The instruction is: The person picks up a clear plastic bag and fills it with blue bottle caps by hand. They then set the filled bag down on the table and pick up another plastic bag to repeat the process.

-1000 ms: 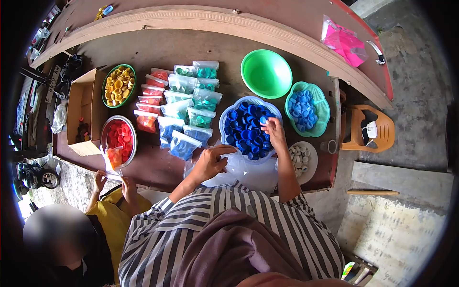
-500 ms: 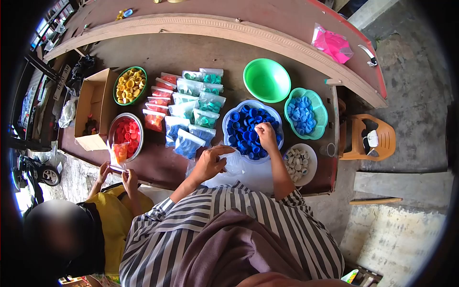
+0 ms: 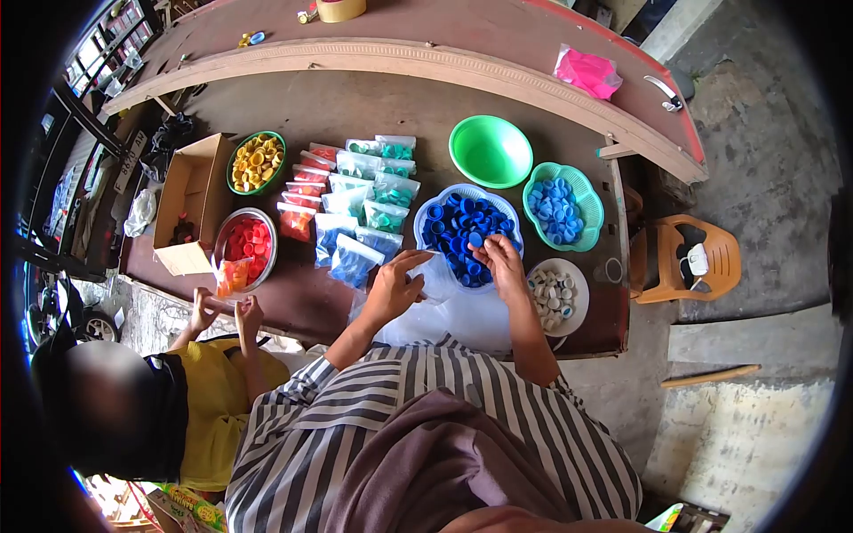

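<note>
My left hand (image 3: pixel 396 288) is closed on the edge of a clear plastic bag (image 3: pixel 438 282), which hangs between my two hands. A dark blue bottle cap (image 3: pixel 476 240) is pinched in the fingers of my right hand (image 3: pixel 503 267), at the near rim of a pale blue basket (image 3: pixel 421 219). Many dark blue bottle caps (image 3: pixel 458 218) fill that basket. Under my hands lie more clear plastic bags (image 3: pixel 418 324) at the table's near edge. Left of the basket, filled bags of blue caps (image 3: pixel 355 260) lie in rows with bags of green caps (image 3: pixel 391 188) and bags of red caps (image 3: pixel 295 220).
On the right are an empty green bowl (image 3: pixel 490 151), a light-blue-cap basket (image 3: pixel 558 209) and a white bowl (image 3: pixel 577 282). A red-cap bowl (image 3: pixel 247 247), yellow-cap bowl (image 3: pixel 258 163) and cardboard box (image 3: pixel 191 191) stand left. A co-worker's hands (image 3: pixel 227 313) hold a bag (image 3: pixel 234 276).
My right hand has drawn back slightly from the basket's middle toward me, with a blue cap showing in its fingers. The co-worker's bag has shifted a little. The whole view has shifted slightly.
</note>
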The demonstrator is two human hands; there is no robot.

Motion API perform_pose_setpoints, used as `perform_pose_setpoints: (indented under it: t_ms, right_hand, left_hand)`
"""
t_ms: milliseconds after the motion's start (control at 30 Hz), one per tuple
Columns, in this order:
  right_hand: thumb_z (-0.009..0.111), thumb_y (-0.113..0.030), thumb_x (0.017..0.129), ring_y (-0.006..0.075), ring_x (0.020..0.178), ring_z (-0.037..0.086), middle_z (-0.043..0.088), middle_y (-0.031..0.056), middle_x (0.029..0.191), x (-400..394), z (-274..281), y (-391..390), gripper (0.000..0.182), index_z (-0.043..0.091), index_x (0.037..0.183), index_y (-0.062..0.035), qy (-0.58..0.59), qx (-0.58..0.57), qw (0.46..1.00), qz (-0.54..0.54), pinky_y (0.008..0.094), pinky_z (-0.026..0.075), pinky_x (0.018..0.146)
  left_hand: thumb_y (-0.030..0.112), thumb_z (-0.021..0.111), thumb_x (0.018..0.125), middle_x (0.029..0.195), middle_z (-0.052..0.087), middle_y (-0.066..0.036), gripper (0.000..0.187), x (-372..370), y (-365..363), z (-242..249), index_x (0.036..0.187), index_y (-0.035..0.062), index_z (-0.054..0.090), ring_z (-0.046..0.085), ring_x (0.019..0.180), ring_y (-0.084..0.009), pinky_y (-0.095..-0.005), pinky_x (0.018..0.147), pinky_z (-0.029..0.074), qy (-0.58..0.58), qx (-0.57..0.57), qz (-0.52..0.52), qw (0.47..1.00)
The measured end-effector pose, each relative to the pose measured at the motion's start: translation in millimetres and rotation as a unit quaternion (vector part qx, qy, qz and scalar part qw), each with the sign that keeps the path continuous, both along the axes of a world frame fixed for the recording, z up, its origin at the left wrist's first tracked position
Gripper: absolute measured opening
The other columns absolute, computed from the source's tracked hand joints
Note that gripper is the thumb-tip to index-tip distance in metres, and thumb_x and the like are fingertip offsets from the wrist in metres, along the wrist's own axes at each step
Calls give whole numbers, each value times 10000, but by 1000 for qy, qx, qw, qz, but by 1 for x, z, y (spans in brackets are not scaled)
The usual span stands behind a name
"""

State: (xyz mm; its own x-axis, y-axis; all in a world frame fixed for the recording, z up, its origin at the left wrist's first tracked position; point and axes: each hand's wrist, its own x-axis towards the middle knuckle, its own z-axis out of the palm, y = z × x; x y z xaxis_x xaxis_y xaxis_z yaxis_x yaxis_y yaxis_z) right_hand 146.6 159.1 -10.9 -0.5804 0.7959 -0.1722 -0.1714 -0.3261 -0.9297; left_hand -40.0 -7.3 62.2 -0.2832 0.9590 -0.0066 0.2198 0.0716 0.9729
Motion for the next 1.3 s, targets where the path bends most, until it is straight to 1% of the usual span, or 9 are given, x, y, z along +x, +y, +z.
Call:
perform_pose_setpoints:
  t_ms: [200,333,367,600,700,933,1033,1167,1300]
  right_hand:
    - [513,-17,957,189,1023,582,590,148,1182,-19,62,-58,80,520,1035,-2,25,282,956,-81,308,453,889]
    - [631,-124,885,328,1173,499,546,145,1268,-10,82,-68,127,639,983,-43,-262,610,744,72,460,390,970]
    - [646,-200,886,308,1262,427,531,115,1300,-9,72,-68,188,666,998,-51,-237,536,806,89,504,349,996]
    - [653,-113,867,348,1106,567,577,119,1232,5,72,-62,175,651,1007,-7,-232,473,840,131,418,465,878]
    - [654,-45,855,346,916,645,648,158,1010,3,78,-52,172,616,992,51,-184,443,872,101,368,510,772]
    - [632,-39,890,252,911,651,655,127,1029,1,112,-32,110,624,962,44,-83,383,914,104,315,512,764]
    - [607,-39,914,195,921,649,651,115,1043,3,132,-30,108,619,989,39,-47,396,910,115,294,520,774]
    - [552,-37,954,202,958,656,636,129,1084,9,142,-24,126,606,1031,48,55,333,937,84,308,537,812]
    - [531,-94,980,219,990,656,628,132,1148,20,142,-14,174,604,1093,17,81,236,967,45,334,530,872]
  left_hand:
    - [-45,507,861,1290,550,-159,410,8,4,6,1263,10,571,707,715,-200,-258,597,581,7,-15,-7,1000]
    - [-30,512,839,1262,572,-163,403,15,8,2,1234,-1,590,696,660,-198,-272,576,564,17,17,16,1000]
    - [-14,513,821,1239,590,-168,400,16,7,1,1211,-15,602,692,627,-208,-285,565,551,40,37,26,998]
    - [13,578,875,1258,567,-176,454,30,11,6,1325,52,535,693,674,-199,-267,565,545,80,66,3,995]
    - [139,582,957,1336,505,-121,599,28,11,-5,1490,154,310,684,788,-174,-260,593,564,-117,72,29,990]
    - [325,542,985,1368,505,-96,504,-10,-2,-86,1413,84,428,562,1136,-213,-334,880,508,-159,-29,145,976]
    - [463,483,983,1389,474,-126,611,7,-5,-114,1449,85,369,403,1321,-278,-453,1048,365,-242,-76,124,959]
    - [674,483,885,1510,246,-183,883,37,2,-142,1487,74,241,345,1349,-342,-482,1080,325,-460,-85,96,878]
    - [619,531,894,1393,363,-140,807,40,6,-138,1444,65,322,392,1302,-319,-465,1054,362,-489,-59,122,861]
